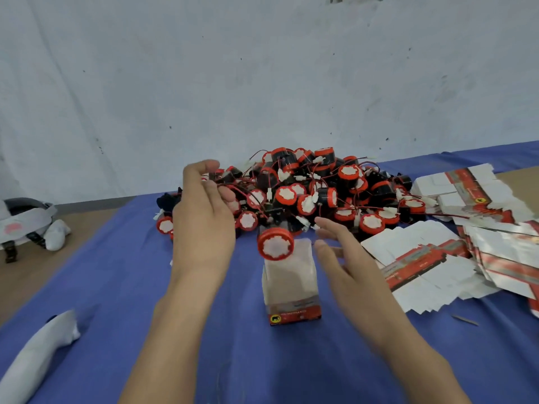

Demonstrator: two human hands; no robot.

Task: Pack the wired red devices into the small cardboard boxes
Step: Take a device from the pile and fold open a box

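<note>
Even, diffuse illumination; faint shadows. Motion blur softens the right hand (345, 259) and cardboard box (291, 284). Frame edges bow outward.

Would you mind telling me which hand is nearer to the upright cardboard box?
The right hand. It is open beside the box, at its upper right; the left hand is further off to the left, raised by the pile of red devices.
</note>
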